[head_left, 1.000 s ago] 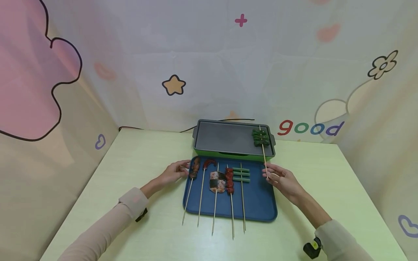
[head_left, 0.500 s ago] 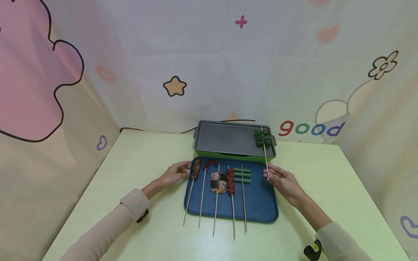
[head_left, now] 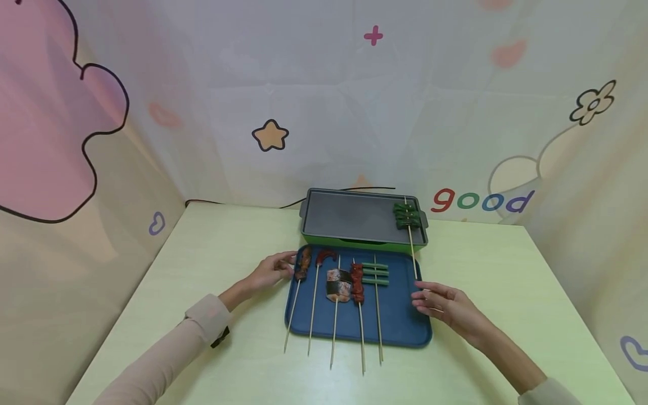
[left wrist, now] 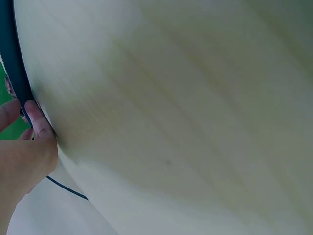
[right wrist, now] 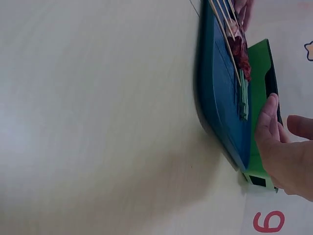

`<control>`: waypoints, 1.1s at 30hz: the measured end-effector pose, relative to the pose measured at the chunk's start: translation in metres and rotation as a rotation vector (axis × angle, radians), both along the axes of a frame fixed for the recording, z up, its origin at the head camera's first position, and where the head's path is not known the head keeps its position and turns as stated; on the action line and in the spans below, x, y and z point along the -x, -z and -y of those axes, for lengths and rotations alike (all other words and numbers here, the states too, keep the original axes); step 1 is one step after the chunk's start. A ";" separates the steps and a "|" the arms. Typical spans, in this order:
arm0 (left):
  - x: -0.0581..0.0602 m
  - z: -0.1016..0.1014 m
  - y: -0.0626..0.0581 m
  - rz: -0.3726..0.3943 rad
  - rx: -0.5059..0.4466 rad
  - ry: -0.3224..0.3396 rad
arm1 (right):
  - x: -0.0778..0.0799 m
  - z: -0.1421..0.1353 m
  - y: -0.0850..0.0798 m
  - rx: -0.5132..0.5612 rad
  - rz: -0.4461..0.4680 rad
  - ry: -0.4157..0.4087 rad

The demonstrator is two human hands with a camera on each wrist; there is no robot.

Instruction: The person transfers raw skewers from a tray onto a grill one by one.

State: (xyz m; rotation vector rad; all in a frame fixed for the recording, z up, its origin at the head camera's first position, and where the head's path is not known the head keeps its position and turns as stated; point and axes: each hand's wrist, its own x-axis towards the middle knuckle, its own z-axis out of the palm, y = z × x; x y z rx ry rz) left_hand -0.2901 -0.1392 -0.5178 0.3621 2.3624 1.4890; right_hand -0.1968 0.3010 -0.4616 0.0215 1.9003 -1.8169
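Observation:
My left hand (head_left: 270, 271) holds the left rim of a blue tray (head_left: 405, 320), with its digits on either side of the rim in the left wrist view. Over the tray's right edge is my right hand (head_left: 450, 309), fingers loosely extended and holding nothing. Just beyond its fingertips ends the stick of a green leafy-looking skewer (head_left: 406, 218), whose food lies at the right end of a grey griddle plate (head_left: 349, 216). Several skewers lie on the tray: a brown meat skewer (head_left: 302, 264), a curved red one (head_left: 325, 257), a black-banded one (head_left: 338, 286), a red meat skewer (head_left: 357, 283) and a green-stalk skewer (head_left: 376, 274).
The griddle's green base (head_left: 385, 246) stands directly behind the tray. Stick ends overhang the tray's front edge above the pale table (head_left: 228, 371). A black cord (head_left: 202, 201) runs along the back, by the printed curtain (head_left: 324, 112).
My right hand has let go of the green skewer's stick and moved toward me. The skewer stays on the griddle. My left hand keeps its place at the tray.

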 end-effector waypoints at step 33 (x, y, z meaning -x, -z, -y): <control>0.037 0.010 0.000 0.281 -0.222 -0.064 | -0.053 0.050 0.026 0.184 0.212 -0.262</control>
